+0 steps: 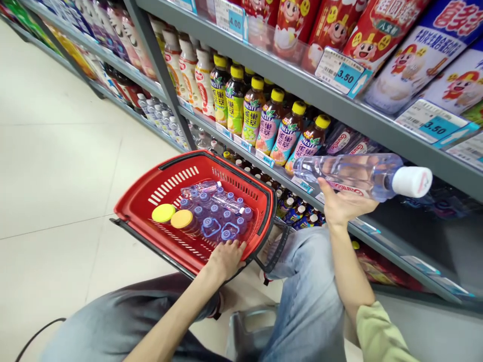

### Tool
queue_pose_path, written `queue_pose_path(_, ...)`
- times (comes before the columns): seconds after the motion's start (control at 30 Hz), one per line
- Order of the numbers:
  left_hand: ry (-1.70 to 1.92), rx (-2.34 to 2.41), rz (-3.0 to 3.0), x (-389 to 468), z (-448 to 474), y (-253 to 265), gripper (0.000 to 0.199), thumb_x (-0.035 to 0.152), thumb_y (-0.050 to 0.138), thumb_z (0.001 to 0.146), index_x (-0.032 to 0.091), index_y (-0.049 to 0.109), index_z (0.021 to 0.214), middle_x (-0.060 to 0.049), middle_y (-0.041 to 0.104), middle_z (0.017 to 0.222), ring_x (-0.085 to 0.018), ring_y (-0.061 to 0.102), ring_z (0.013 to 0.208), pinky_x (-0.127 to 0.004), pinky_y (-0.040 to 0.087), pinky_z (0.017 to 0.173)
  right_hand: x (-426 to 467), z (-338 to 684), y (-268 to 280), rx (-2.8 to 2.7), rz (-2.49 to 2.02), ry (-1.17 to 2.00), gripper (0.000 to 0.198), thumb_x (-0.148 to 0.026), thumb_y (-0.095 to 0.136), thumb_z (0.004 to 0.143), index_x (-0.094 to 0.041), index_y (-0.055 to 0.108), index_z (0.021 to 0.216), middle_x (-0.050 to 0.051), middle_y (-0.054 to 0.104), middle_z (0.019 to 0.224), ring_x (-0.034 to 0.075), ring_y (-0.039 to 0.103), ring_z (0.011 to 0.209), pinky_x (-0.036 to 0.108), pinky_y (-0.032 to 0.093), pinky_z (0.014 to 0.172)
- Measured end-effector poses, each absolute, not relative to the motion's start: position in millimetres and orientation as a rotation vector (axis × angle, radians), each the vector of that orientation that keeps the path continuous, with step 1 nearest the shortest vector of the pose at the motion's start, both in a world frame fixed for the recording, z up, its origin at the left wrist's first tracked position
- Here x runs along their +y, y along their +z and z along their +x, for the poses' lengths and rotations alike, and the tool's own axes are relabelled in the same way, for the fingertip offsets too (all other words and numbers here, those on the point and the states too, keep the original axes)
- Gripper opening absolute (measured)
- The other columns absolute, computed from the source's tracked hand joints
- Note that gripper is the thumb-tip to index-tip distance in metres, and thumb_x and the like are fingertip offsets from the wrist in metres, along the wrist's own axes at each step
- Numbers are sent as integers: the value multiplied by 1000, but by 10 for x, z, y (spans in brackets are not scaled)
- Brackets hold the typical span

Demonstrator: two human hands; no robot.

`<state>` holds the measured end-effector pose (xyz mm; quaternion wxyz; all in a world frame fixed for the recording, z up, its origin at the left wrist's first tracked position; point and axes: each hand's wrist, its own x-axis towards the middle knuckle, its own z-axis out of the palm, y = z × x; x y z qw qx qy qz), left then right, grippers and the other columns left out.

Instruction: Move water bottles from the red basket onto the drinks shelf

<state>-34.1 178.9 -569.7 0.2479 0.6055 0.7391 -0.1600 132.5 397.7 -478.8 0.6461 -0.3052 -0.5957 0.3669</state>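
Observation:
In my right hand (345, 205) is a clear plastic water bottle (362, 168) with a white cap and a pink-lettered label. I hold it almost level in front of the shelf, the cap pointing right. My left hand (225, 260) is curled over the near rim of a red shopping basket (169, 173); its thumb is hidden. Inside the basket stand several small bottles (211, 226) with blue caps. Two clear bottles with white caps (228, 201) lie across them. A yellow-lidded tub (163, 213) and an orange-lidded tub (181, 219) are at the left.
Nestea bottles (269, 123) line the middle shelf, beside more Ganten bottles (341, 141) lying down. Red cans (335, 30) and price tags (343, 72) fill the shelf above. A grey stool (251, 332) is between my legs. A black cable (39, 334) lies on the tiled floor.

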Motion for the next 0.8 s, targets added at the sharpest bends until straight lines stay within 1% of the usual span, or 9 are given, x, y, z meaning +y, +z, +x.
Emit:
queue_pose_path(0.07,-469,2014,1640,1803,-328,-5692,59,33,60,101,11,50,155,-28,58,148,-40,59,136,-53,48,110,4067,1306,-4816,-1215,-721,622,125,-68,94,50,-10,36,143,29,55,137,45,54,135,65,56,103)
queue_pose_path(0.13,-507,2002,1632,1817,-312,-5680,61,35,58,102,10,47,157,-26,57,150,-39,57,138,-52,47,112,4158,1289,-4840,-1131,-721,439,129,-77,90,45,-10,36,140,28,53,139,43,54,135,66,54,105)
queue_pose_path(0.23,-555,1980,1622,1835,-290,-5643,62,35,55,104,10,43,159,-25,55,152,-38,56,139,-49,46,114,4269,1292,-4856,-1127,-664,337,126,-84,85,46,-9,38,136,29,49,143,42,51,140,64,54,107)
queue_pose_path(0.33,-578,1969,1619,1847,-281,-5613,61,35,52,105,10,42,160,-24,54,153,-37,56,140,-48,46,114,4333,1315,-4856,-1135,-606,297,120,-77,88,51,-6,41,134,30,48,145,43,46,145,62,54,109)
queue_pose_path(0.4,-579,1962,1623,1851,-282,-5612,61,35,52,105,10,42,160,-24,54,154,-37,56,139,-48,46,114,4363,1326,-4867,-1155,-598,294,118,-74,90,52,-5,42,136,30,48,146,43,43,148,62,53,109)
queue_pose_path(0.43,-579,1960,1623,1851,-284,-5618,61,35,52,105,11,42,160,-24,54,154,-37,56,140,-49,46,114,4380,1329,-4881,-1171,-595,309,118,-72,90,53,-6,41,137,29,49,145,43,45,147,62,54,108)
queue_pose_path(0.53,-574,1963,1629,1847,-288,-5643,61,35,52,105,11,42,160,-24,55,153,-38,56,139,-50,47,113,4436,1330,-4947,-1223,-625,395,118,-71,90,55,-11,39,143,23,57,139,39,59,134,60,60,99)
queue_pose_path(0.63,-563,1969,1648,1837,-287,-5649,62,36,51,105,11,41,161,-24,57,150,-38,57,138,-49,48,112,4482,1330,-5007,-1260,-693,453,106,-67,90,59,-16,44,140,18,62,132,34,69,119,57,63,91)
queue_pose_path(0.8,-575,1965,1657,1824,-280,-5612,61,36,50,106,10,42,160,-23,58,150,-38,58,137,-48,49,112,4484,1324,-4995,-1284,-595,567,85,-49,93,62,-17,54,130,15,65,129,30,70,117,54,62,94)
